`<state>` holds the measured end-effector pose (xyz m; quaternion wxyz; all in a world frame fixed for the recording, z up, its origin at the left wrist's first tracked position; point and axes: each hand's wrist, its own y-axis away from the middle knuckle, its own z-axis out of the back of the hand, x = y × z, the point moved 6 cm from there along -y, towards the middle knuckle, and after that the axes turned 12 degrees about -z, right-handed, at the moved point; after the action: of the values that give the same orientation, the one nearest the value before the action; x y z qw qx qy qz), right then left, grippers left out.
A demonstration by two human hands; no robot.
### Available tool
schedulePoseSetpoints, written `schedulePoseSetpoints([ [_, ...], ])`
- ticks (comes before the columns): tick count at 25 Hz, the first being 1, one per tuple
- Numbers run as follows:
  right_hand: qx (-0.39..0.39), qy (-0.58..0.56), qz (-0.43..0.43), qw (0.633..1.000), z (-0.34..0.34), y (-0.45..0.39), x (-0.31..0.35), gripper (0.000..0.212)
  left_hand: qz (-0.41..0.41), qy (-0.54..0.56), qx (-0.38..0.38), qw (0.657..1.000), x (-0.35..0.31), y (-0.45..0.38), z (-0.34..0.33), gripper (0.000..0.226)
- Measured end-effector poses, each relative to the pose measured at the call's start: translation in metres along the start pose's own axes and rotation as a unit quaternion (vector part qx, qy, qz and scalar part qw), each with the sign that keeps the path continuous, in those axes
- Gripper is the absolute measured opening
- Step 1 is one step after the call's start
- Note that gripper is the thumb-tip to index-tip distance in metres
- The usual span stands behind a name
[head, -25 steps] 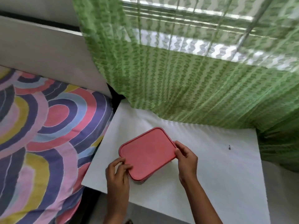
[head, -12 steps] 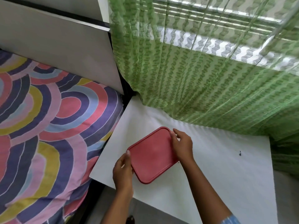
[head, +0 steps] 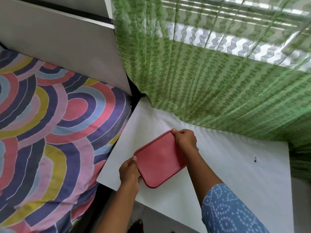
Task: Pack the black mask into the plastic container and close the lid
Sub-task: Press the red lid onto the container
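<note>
On the white desk (head: 227, 174), beside the bed (head: 50, 132), we see the red lid (head: 159, 159) covering the container — left hand (head: 128, 172) gripping its near-left edge, right hand (head: 186, 140) pinching its far corner.

The lid (head: 159, 158) is a flat coral red; under it the table (head: 235, 174) is plain white; left of the lid the bedspread (head: 50, 123) swirls in pink, purple, blue and yellow arcs; behind it a curtain (head: 210, 73) runs green zigzag stripes; nearer than the lid, a sleeve (head: 227, 211) shows blue with white dots.
</note>
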<state>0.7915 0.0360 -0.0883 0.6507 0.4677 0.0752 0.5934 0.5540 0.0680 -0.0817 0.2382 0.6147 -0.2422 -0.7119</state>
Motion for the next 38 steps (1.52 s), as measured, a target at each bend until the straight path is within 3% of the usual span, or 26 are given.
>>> schedulePoseSetpoints([
  [3, 0.057, -0.008, 0.035, 0.998, 0.001, 0.002, -0.01, 0.035, -0.043, -0.061, 0.01, 0.997, 0.011, -0.001, -0.004, 0.047],
  [6, 0.086, 0.098, 0.094, 0.987, 0.003, 0.007, -0.039, 0.062, -0.043, -0.081, -0.003, 0.996, 0.035, 0.005, -0.013, 0.068],
  [13, 0.036, 0.088, 0.153, 0.984, 0.006, 0.005, -0.055, 0.064, -0.164, -0.18, -0.122, 0.962, 0.033, 0.007, -0.01, 0.065],
  [18, 0.024, 0.089, 0.163, 0.982, 0.007, 0.006, -0.053, 0.064, -0.159, -0.218, -0.116, 0.956, 0.034, 0.004, -0.011, 0.065],
  [21, 0.012, 0.066, 0.158, 0.985, 0.015, 0.014, -0.063, 0.063, -0.168, -0.212, -0.069, 0.96, 0.035, 0.001, -0.012, 0.068],
  [24, -0.043, 0.01, 0.08, 0.996, 0.036, 0.021, -0.105, 0.065, -0.175, -0.238, 0.046, 0.954, 0.033, 0.001, -0.03, 0.074],
  [28, -0.13, -0.081, -0.018, 0.988, 0.071, 0.031, -0.158, 0.072, -0.173, -0.281, 0.167, 0.929, 0.026, 0.012, -0.08, 0.065],
  [34, -0.145, -0.101, -0.057, 0.983, 0.088, 0.015, -0.165, 0.072, -0.177, -0.362, 0.204, 0.892, 0.023, 0.005, -0.121, 0.073],
  [38, -0.142, -0.097, -0.084, 0.982, 0.087, 0.012, -0.175, 0.074, -0.22, -0.384, 0.171, 0.88, 0.026, 0.004, -0.121, 0.07],
])
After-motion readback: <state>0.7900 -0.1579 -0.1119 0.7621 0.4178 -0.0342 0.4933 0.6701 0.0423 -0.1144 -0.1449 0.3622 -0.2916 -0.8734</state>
